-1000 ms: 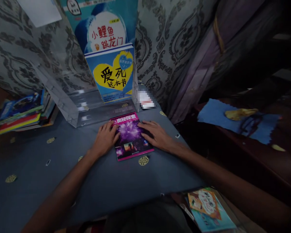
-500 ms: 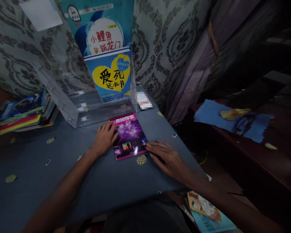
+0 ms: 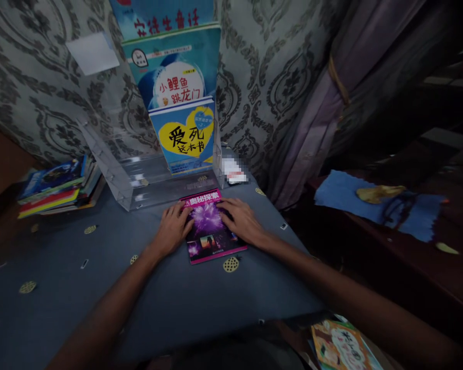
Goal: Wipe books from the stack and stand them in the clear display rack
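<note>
A thin book (image 3: 208, 218) with a purple and pink cover lies flat on the cloth-covered table, front side up. My left hand (image 3: 174, 226) rests along its left edge, fingers spread and the tips on the cover. On the opposite side, my right hand (image 3: 241, 218) touches the upper right part of the cover with its fingers stretched out. Just beyond the book stands a clear plastic rack (image 3: 119, 185). In the rack a blue book with a yellow heart (image 3: 187, 136) leans in front of a teal book (image 3: 170, 56) and another blue book (image 3: 164, 18).
A pile of books (image 3: 57, 185) sits at the table's left. Right of the rack lies a blurred white item (image 3: 234, 172). A blue cloth (image 3: 339, 198) covers part of a dark red surface on the right. Below the table edge is another book (image 3: 343, 344).
My right hand has moved up from the book's lower right corner to its upper right side. My left hand stays at the left edge. The view has tilted slightly upward.
</note>
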Available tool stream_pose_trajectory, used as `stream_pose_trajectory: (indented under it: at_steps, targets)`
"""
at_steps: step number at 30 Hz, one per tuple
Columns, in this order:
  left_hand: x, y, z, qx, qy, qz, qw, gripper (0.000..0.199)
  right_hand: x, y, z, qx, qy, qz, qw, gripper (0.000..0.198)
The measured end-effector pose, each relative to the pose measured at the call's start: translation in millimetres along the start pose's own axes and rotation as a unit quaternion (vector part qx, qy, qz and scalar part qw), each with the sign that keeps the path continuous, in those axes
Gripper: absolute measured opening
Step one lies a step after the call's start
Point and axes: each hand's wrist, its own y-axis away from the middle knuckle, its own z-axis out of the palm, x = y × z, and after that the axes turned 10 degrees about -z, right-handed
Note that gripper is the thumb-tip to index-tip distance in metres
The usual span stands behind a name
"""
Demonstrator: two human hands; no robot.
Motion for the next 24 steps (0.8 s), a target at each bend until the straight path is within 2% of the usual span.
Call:
stream_pose_trajectory:
  at_steps: [7, 11, 15, 18, 24]
  targets:
    - [-3, 0, 2, 0.015, 0.017, -0.010, 1.000, 0.034, 8, -27, 13, 0.073, -0.073, 0.030, 0.994, 0.041]
    - [-3, 1, 2, 0.019, 0.015, -0.005, 1.000, 0.033, 18, -30, 19, 0.124, -0.163, 0.068, 0.976, 0.041]
    - [-4, 2, 3, 0.023, 0.017, -0.001, 1.000, 0.033, 25, -28, 17, 0.144, -0.308, 0.109, 0.934, 0.039]
    - [-5, 2, 6, 0.026, 0.025, 0.000, 0.999, 0.032, 27, -26, 5, 0.112, -0.406, 0.133, 0.897, 0.034]
    - [-7, 3, 12, 0.050, 0.050, 0.009, 0.997, 0.032, 29, -15, -20, 0.084, -0.516, 0.257, 0.813, 0.039]
